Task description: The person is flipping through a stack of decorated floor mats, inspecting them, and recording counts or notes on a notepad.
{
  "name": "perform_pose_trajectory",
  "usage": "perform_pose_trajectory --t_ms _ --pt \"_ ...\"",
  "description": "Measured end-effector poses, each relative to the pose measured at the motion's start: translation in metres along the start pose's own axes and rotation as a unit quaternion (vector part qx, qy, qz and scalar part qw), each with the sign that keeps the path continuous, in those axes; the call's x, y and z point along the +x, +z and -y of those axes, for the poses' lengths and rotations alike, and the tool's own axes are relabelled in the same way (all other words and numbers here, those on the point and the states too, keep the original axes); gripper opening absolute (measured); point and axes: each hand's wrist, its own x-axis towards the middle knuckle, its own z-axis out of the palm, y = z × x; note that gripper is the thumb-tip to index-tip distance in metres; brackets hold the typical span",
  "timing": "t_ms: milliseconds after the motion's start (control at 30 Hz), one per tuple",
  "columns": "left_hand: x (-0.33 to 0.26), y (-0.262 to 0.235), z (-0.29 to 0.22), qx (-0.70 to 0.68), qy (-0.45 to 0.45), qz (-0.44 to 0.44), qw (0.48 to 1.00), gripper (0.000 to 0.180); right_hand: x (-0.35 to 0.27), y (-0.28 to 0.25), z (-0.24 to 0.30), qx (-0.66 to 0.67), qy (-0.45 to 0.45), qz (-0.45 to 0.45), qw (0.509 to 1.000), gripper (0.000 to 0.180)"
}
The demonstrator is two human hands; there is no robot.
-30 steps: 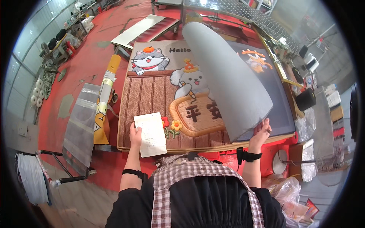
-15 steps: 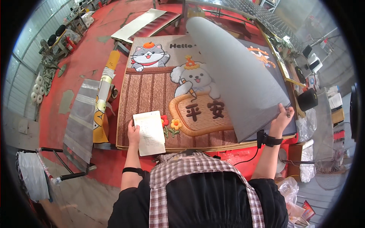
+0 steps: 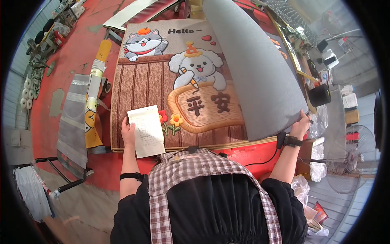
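A ruled, handwritten notepad page (image 3: 147, 136) is gripped at its left edge by my left hand (image 3: 128, 133), over the near left corner of a printed mat (image 3: 140, 83). The mat carries a cartoon cat, a white dog and flowers on a brown plank pattern. Across its right part lies a turned-up mat (image 3: 256, 69), its plain grey underside showing. My right hand (image 3: 300, 125) pinches the near right corner of that grey sheet. A thin dark pen-like stick (image 3: 311, 121) juts out from the fingers of this hand.
Left of the mats stands a rolled yellow-and-white mat (image 3: 94, 85) beside a grey plastic-wrapped board (image 3: 72, 118). A white-and-red panel (image 3: 142, 12) lies beyond. At right are a black cylinder (image 3: 319, 95), plastic bags and a fan (image 3: 349, 162). A black-framed cart (image 3: 61, 175) stands near left.
The turned-up grey mat has shifted right relative to the printed mat, uncovering the whole dog and the red hearts. My left hand still holds the notepad page. The whole view has shifted.
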Motion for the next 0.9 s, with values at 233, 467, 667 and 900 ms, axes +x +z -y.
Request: perform_pose_trajectory --t_ms 233,467,667,900 --pt "-0.001 0.001 -0.006 0.001 -0.001 -0.001 1.000 0.055 -0.004 0.004 -0.006 -0.018 -0.048 -0.009 0.999 0.034" --pt "-0.002 0.001 -0.003 0.020 -0.001 0.012 1.000 0.052 -0.011 -0.003 -0.031 0.023 -0.053 0.022 0.998 0.036" --pt "-0.002 0.001 -0.001 -0.005 0.013 0.015 1.000 0.050 -0.022 0.003 -0.042 0.024 -0.075 0.011 0.997 0.038" --pt "-0.001 0.000 -0.003 0.016 0.016 0.021 1.000 0.048 -0.035 0.009 -0.041 0.000 -0.102 0.012 0.995 0.035"
